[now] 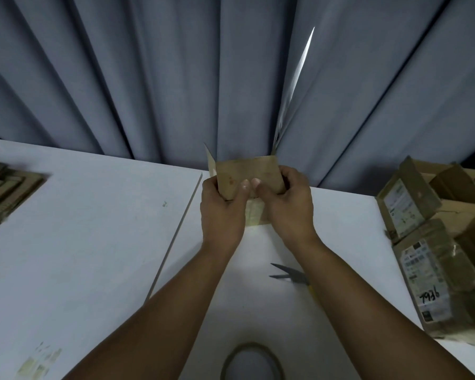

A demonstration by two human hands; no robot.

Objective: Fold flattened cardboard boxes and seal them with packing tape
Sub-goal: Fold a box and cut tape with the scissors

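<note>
A small brown cardboard box (247, 172) is held up over the far middle of the white table (93, 229). My left hand (222, 212) grips its left side, thumb pressed on the folded flap. My right hand (287, 207) grips the right side, its thumb beside the left one on the same flap. One flap sticks up at the box's far left corner. Old tape shows on the box's underside between my palms. A roll of packing tape (251, 360) lies at the near edge, partly cut off by the frame.
Scissors (288, 275) lie open on the table under my right forearm. Sealed and loose cardboard boxes (433, 256) are piled at the right. Flattened cardboard (3, 190) is stacked at the far left. A grey curtain (231, 78) hangs behind the table.
</note>
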